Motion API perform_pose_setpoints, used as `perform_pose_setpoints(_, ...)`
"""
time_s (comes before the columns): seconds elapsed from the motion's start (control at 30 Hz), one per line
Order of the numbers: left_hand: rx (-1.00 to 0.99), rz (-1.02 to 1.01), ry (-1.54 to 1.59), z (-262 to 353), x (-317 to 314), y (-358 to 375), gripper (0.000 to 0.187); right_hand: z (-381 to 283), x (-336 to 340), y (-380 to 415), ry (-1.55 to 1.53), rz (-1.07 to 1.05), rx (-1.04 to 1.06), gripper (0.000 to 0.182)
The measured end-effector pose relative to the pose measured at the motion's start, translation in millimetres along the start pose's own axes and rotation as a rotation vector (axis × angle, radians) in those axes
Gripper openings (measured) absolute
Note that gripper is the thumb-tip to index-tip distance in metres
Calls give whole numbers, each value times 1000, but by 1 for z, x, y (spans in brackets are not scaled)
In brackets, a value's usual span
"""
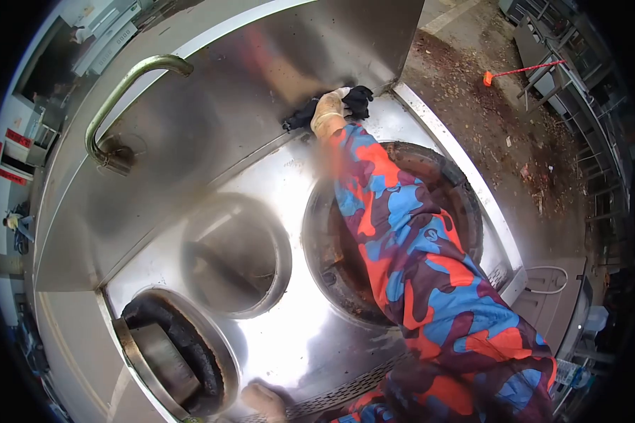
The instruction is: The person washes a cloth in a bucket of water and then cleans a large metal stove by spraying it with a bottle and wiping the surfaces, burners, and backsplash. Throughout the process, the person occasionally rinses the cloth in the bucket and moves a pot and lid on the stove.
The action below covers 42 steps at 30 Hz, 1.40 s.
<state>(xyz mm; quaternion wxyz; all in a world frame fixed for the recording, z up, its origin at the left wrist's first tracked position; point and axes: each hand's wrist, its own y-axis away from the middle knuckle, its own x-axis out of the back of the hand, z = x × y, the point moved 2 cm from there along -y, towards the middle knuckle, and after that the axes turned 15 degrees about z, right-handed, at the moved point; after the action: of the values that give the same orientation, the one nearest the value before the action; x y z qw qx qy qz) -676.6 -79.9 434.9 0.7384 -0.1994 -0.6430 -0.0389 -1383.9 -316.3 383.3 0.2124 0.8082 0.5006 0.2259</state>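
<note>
My right hand (329,113), in a pale glove, is closed on a crumpled black rag (360,101). It presses the rag where the steel back panel (219,106) meets the metal stove top (293,345), near the far right corner. A camouflage sleeve in red, blue and maroon (423,240) stretches over the large rusty burner opening (466,204) and hides part of it. Low in the view, my left hand (263,402) is at the stove's front edge, blurred and partly cut off, so its fingers are not clear.
A curved metal faucet (137,70) juts from the back panel. The stove top also has a round middle opening (236,257) and a blackened well (190,338) at left. Right of the stove, an orange-headed tool with a red handle (488,78) lies by metal racks (543,63) above dirty, littered ground.
</note>
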Motion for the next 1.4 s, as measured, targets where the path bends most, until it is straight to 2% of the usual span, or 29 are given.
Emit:
perform_pose_setpoints(0.07,35,14,40,-10,-7,9,19,33,10,75,57,-90,-82,87)
perform_pose_setpoints(0.1,25,21,46,-12,-9,11,19,43,22,125,66,-145,-222,85)
perform_pose_setpoints(0.13,15,30,47,-14,-12,11,19,97,-18,135,-4,-315,-107,81)
perform_pose_setpoints(0.17,15,34,43,-18,-15,13,19,94,-10,138,-7,-319,-111,81)
perform_pose_setpoints(0.3,20,35,31,-22,-23,16,21,33,42,161,-417,-701,-535,70)
perform_pose_setpoints(0.33,16,41,36,-22,-21,16,21,5,48,146,-319,-481,-426,60)
perform_pose_setpoints(0.37,2,37,30,-20,-19,14,22,-10,41,108,-401,-496,-331,47)
perform_pose_setpoints(0.43,6,26,23,-18,-12,12,22,-53,27,25,-523,-573,-189,35)
perform_pose_setpoints(0.5,-1,25,32,-17,-17,10,23,-91,-5,-112,-314,-331,231,30)
perform_pose_setpoints(0.57,14,8,25,-18,-19,10,23,-130,18,-140,-357,-431,189,48)
perform_pose_setpoints(0.6,17,-7,21,-19,-19,10,23,-145,42,-130,-333,-327,213,56)
perform_pose_setpoints(0.63,28,-17,14,-20,-18,11,23,-147,50,-159,-130,-281,372,60)
perform_pose_setpoints(0.67,-6,22,6,-20,-17,11,22,-149,73,-139,388,-4,656,66)
perform_pose_setpoints(0.7,-42,66,0,-17,-19,10,21,-142,68,-156,747,-37,887,64)
perform_pose_setpoints(0.77,60,-3,21,-13,-19,12,13,-120,63,-169,1124,-85,1103,63)
perform_pose_setpoints(0.8,151,-65,49,-5,-14,6,12,-113,66,-159,1042,22,1033,59)
perform_pose_setpoints(0.83,94,-28,101,6,-5,0,12,-104,68,-146,963,129,963,55)
perform_pose_setpoints(0.9,71,-31,121,4,-5,3,11,-86,44,-144,1079,160,730,43)
perform_pose_setpoints(0.93,49,-16,145,4,-5,2,10,-76,32,-151,1232,46,789,41)
perform_pose_setpoints(0.97,68,-30,163,11,1,-4,7,-65,25,-146,1579,-90,1020,37)
perform_pose_setpoints(1.03,52,7,152,0,-8,3,7,-44,14,-122,1890,-373,1238,37)
perform_pose_setpoints(1.07,36,43,142,-2,-11,6,7,-63,65,-36,2033,-492,1395,35)
perform_pose_setpoints(1.13,47,46,139,-1,-11,5,7,-38,71,-7,1933,-562,1419,36)
perform_pose_setpoints(1.2,37,41,142,-6,-14,7,12,-17,86,45,1736,-276,1185,34)
perform_pose_setpoints(1.23,52,56,136,-3,-11,5,12,4,75,50,1830,-555,1365,37)
perform_pose_setpoints(1.27,55,60,137,-3,-11,5,12,2,97,102,1813,-527,1348,41)
perform_pose_setpoints(1.3,43,62,145,-3,-11,5,12,25,99,120,1851,-724,1570,44)
perform_pose_setpoints(1.33,30,63,153,-4,-11,5,11,59,96,133,1745,-783,1601,52)
perform_pose_setpoints(1.4,28,79,151,-4,-13,5,12,116,97,163,1349,-1056,1427,54)
